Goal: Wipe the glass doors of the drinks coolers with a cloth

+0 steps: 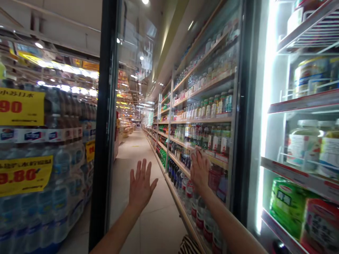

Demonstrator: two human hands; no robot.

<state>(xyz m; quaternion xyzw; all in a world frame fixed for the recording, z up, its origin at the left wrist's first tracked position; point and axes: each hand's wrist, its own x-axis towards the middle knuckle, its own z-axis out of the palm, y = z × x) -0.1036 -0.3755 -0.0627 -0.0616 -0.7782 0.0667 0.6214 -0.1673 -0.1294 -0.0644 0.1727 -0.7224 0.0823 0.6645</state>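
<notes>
A glass cooler door (104, 123) with a black frame stands swung out in front of me. My left hand (141, 187) is raised with its fingers spread, palm toward the glass; whether it touches the pane is hard to tell. Higher and to the right, my right hand (199, 171) presses a pale, thin cloth (203, 153) against the glass. Its fingers lie over the cloth, which shows around the fingertips and is slightly blurred. Through the pane, or mirrored in it, appear long shelves of bottled drinks (212, 107).
On the right is a lit cooler with wire shelves (299, 169), holding white-capped bottles (304, 141), a green pack (288, 204) and a red pack (321, 225). Stacked bottled water (60, 197) with yellow price signs (25, 174) stands left. Striped fabric (189, 246) shows at the bottom.
</notes>
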